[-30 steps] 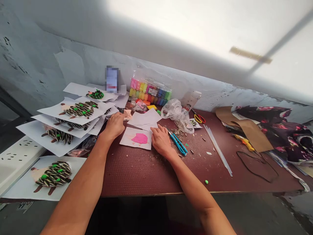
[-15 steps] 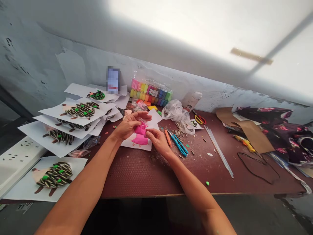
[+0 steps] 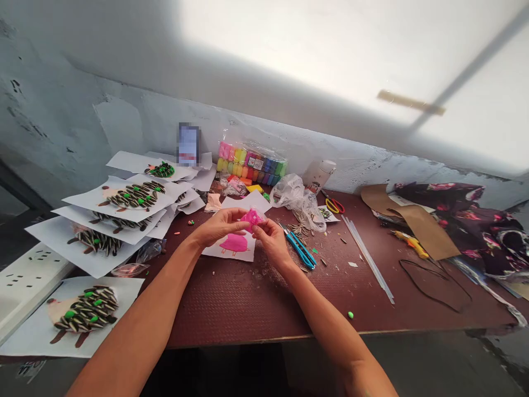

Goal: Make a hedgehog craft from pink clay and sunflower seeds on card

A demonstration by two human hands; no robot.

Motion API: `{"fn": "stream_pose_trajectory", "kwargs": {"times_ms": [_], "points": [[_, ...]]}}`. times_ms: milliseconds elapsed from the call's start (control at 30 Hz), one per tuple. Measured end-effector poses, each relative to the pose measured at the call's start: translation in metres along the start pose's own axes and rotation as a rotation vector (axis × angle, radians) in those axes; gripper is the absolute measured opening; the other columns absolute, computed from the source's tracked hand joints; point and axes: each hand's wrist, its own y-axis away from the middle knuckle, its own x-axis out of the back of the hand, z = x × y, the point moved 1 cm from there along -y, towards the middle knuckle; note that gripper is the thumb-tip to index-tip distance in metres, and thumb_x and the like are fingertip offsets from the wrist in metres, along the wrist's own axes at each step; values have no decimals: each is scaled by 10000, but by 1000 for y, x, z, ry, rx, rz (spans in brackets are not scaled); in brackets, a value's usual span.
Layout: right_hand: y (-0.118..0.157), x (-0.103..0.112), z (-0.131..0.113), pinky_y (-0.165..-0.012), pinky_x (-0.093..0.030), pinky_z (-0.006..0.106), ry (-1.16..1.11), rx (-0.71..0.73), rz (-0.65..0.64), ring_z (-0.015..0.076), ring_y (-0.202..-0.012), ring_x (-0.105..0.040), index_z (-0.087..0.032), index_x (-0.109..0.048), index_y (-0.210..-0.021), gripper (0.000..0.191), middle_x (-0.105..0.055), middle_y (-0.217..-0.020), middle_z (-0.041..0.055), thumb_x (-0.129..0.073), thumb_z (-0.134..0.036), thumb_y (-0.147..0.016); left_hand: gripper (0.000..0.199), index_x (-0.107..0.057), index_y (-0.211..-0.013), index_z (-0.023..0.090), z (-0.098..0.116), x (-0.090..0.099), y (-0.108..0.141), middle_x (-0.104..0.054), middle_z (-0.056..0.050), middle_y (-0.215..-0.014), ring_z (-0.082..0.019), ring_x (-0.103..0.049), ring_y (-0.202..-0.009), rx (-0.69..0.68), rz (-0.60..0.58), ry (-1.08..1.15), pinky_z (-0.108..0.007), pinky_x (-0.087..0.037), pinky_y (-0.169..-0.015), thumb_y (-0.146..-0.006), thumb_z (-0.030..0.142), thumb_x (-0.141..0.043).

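At the far left, a white power strip (image 3: 28, 281) is partly covered by white paper sheets (image 3: 134, 197), which overlap in a loose pile. Striped sunflower seeds are laid on them in rows as hedgehog spines, dotted with green clay. A dark red board (image 3: 231, 311) with a finely pebbled surface extends across the view.

Near its middle, a small, irregular lump of bright pink modelling clay (image 3: 251, 219) is held in the air between the left hand (image 3: 219, 225) and the right hand (image 3: 270, 242). It is pinched by the narrowly closed fingers of both hands, which are almost touching each other. Directly below, a flat pink clay shape (image 3: 233, 243) is seen on a white paper sheet (image 3: 212, 251).

To the right of the hands lie blue-handled snips (image 3: 300, 249), loose sunflower seeds (image 3: 300, 229) and a crumpled clear plastic bag (image 3: 295, 196). A pack of colored clay (image 3: 250, 164) is propped against the wall behind. Further right are yellow-handled scissors (image 3: 334, 205), long clear plastic strips (image 3: 366, 259), a torn sheet of brown kraft paper (image 3: 421, 231), a coiled black cord (image 3: 433, 284) and dark floral fabric (image 3: 463, 220).
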Motion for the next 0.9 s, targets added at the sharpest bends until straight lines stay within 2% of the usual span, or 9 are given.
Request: {"fn": "stream_pose_trajectory", "kwargs": {"times_ms": [100,233,333,500,567,733,900], "points": [[0,3,-1,-681,-492,277,47,48,10,155,-706,-610,-213,-655,-812,304,-671,-757,-8,-795,-472,-739,435,-726,-940,136,-1,-2,-1,-732,-75,-956,-201,-688,-894,11,24,-49,-370,-592,-835,-747,511,-833],[1,7,-8,-721,-489,278,123,161,117,153,-741,-601,-208,-677,-886,274,-686,-810,0,-741,-457,-788,406,-686,-864,142,-2,-3,-1,-700,-51,-877,-190,-678,-860,21,84,-71,-363,-587,-810,-730,497,-833],[2,11,-13,-715,-477,272,162,206,185,147,-741,-578,-205,-686,-894,274,-679,-816,4,-709,-465,-809,373,-676,-872,151,0,-6,0,-683,-37,-864,-176,-669,-819,44,58,-90,-351,-578,-788,-723,461,-822],[-1,14,-11,-638,-468,267,108,70,40,139,-647,-548,-210,-680,-770,349,-639,-698,-11,-746,-552,-744,328,-673,-898,164,4,-9,2,-641,-10,-828,-138,-603,-718,11,20,-169,-292,-524,-692,-745,435,-774],[-2,15,-10,-628,-469,261,65,23,25,130,-626,-549,-210,-676,-754,371,-632,-684,-17,-760,-570,-726,339,-670,-908,164,5,-8,3,-632,-9,-820,-130,-578,-701,-7,21,-192,-276,-499,-672,-763,457,-759],[0,15,-11,-628,-478,253,68,9,3,126,-623,-564,-203,-684,-724,380,-635,-656,-17,-762,-575,-741,397,-665,-890,157,5,-7,2,-613,-9,-776,-111,-501,-641,-37,35,-225,-243,-430,-596,-793,535,-735],[-1,13,-9,-628,-480,265,85,-20,-45,130,-622,-565,-205,-706,-736,309,-662,-677,-9,-803,-494,-686,373,-672,-886,158,2,-6,1,-611,-4,-756,-112,-507,-636,-25,23,-207,-236,-418,-581,-766,499,-766]]}}
